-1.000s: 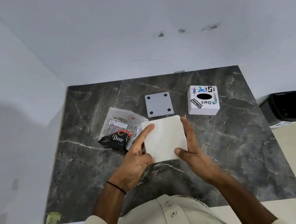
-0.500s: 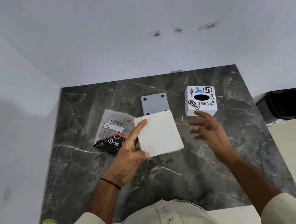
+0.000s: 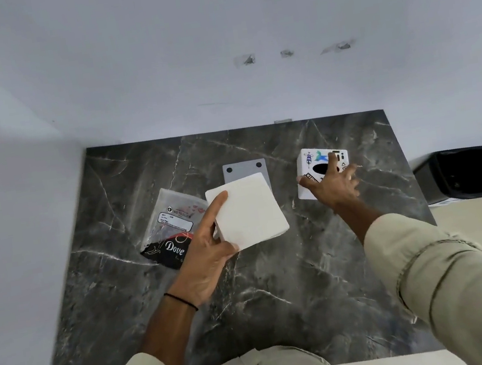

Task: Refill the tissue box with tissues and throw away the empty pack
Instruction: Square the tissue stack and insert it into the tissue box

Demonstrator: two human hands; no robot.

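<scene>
My left hand (image 3: 204, 250) holds a white stack of tissues (image 3: 247, 211) above the middle of the dark marble table (image 3: 280, 286), thumb at its near edge and forefinger along its left side. My right hand (image 3: 332, 186) is stretched out to the white tissue box (image 3: 312, 165) with stickers at the right back; its spread fingers lie over the box's dark oval opening, thumb at the box's left side. The empty clear pack (image 3: 173, 220) with a black Dove label lies flat on the table, left of the stack.
A grey square plate (image 3: 245, 170) with dark corner dots lies behind the tissue stack. A black waste bin (image 3: 460, 174) stands on the floor off the table's right edge. White walls close the back and left sides.
My right hand has let go of the tissue stack and reached right and forward onto the tissue box. The left hand keeps the stack alone, shifted slightly forward.
</scene>
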